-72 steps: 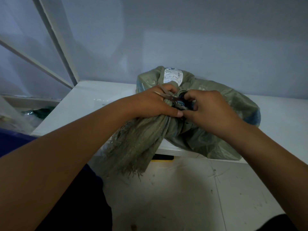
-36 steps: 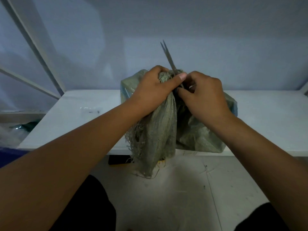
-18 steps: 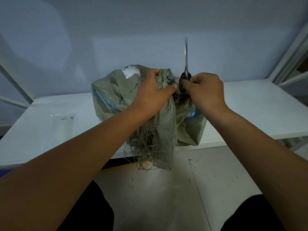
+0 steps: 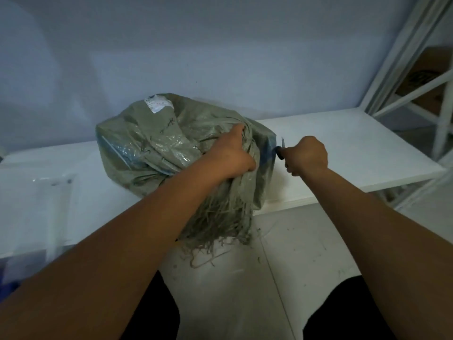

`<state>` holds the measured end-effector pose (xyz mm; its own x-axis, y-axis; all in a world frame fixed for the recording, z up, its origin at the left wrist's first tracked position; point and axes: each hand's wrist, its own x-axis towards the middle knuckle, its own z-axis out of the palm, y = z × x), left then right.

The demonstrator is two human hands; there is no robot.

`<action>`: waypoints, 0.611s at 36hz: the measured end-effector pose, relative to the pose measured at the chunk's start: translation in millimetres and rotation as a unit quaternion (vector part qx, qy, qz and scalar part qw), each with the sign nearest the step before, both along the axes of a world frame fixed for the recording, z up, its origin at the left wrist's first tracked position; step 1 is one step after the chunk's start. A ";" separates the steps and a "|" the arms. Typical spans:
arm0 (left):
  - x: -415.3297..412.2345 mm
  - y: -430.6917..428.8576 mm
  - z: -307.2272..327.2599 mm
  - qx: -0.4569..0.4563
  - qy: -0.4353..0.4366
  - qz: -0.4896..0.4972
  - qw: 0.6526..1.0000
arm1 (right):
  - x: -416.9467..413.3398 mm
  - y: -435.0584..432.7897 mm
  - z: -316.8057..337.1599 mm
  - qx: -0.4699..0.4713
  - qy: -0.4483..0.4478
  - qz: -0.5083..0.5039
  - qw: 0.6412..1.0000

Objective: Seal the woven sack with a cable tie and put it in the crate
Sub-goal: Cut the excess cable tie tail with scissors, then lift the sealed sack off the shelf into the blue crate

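Observation:
A grey-green woven sack (image 4: 157, 141) with a white label (image 4: 158, 103) lies on a white shelf board (image 4: 343, 153). Its frayed neck (image 4: 220, 217) hangs over the board's front edge. My left hand (image 4: 230, 153) is closed around the gathered neck. My right hand (image 4: 306, 155) is just to the right of the sack, apart from it, and holds a pair of scissors (image 4: 281, 148); only the dark handle and short blade tips show. The cable tie is hidden by my left hand or the folds. I see no crate that I can be sure of.
White metal shelf posts (image 4: 416, 57) rise at the right, with a cardboard box (image 4: 426, 79) behind them. A clear plastic bag (image 4: 51, 179) lies on the board at the left. Something blue (image 4: 9, 278) shows at the lower left edge. Grey floor (image 4: 245, 290) lies below.
My right hand has drawn the scissors away from the sack's neck to the right and lowered them. My left hand keeps its grip, and the sack has tipped leftward.

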<state>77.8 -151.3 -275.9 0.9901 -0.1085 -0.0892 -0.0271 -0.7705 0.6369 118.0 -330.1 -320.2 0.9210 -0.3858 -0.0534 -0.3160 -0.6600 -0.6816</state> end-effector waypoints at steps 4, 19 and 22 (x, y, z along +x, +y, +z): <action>1.4 -6.8 -8.2 0.019 0.010 -0.019 1.000 | 2.1 -18.0 -19.4 -0.044 0.045 -0.019 0.998; 2.9 -4.1 -17.8 -0.003 0.012 -0.041 0.999 | 17.5 -22.0 -43.7 -0.153 0.135 0.065 0.977; 3.4 -3.1 -13.4 -0.082 0.001 0.000 0.997 | 20.6 -15.5 -43.8 -0.162 0.124 0.080 0.976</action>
